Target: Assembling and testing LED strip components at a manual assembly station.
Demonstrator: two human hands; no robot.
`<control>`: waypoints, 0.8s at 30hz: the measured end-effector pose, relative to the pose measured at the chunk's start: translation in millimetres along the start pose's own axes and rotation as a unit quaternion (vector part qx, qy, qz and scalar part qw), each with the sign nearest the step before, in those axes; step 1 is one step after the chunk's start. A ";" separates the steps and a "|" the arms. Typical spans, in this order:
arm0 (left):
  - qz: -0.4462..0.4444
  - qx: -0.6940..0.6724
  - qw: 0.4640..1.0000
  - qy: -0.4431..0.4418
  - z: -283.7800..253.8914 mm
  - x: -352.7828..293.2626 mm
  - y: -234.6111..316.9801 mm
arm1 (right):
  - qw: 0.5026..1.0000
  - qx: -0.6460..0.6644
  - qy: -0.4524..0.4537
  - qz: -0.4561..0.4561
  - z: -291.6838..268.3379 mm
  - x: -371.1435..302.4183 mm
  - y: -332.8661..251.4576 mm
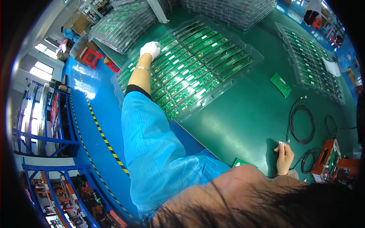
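My left hand [150, 49], in a white glove, reaches far out over a clear plastic tray [243, 70] filled with rows of narrow green circuit boards [194, 62]. Its fingers curl down onto the boards at the tray's far left part; whether it grips one I cannot tell. My right hand [284, 156] is bare and close to my body, pinching the metal plug end of a thin black cable [301, 123] that lies coiled on the green mat. A single green board [281, 84] lies loose on the mat to the right of the tray.
A second tray of green boards [311, 64] lies at the right. Stacks of clear trays [125, 24] stand at the far edge. An orange test fixture [330, 159] sits at the right near edge. Blue floor with striped tape and shelving lies to the left.
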State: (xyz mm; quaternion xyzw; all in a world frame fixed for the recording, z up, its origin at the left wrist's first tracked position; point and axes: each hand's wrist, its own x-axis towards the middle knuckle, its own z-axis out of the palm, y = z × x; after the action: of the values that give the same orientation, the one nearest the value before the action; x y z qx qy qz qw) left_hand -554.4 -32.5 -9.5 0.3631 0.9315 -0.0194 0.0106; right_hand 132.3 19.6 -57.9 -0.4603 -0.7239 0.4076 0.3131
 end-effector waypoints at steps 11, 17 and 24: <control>-0.171 0.128 0.977 0.022 20.4 48.3 13.6 | 1.000 0.006 -0.010 0.021 4.6 28.0 3.3; -0.138 0.001 0.983 0.122 0.3 25.4 40.6 | 0.999 0.025 0.002 0.020 -8.5 17.5 2.7; 0.094 -0.597 0.796 0.034 -42.5 -74.1 128.5 | 0.999 0.036 -0.014 0.019 -36.7 -24.2 -12.7</control>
State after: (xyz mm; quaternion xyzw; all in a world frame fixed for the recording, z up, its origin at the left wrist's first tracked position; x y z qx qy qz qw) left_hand -413.1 13.8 31.7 0.3713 0.7195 0.5534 0.1956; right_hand 166.7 5.4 -31.3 -0.4568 -0.7043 0.4452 0.3117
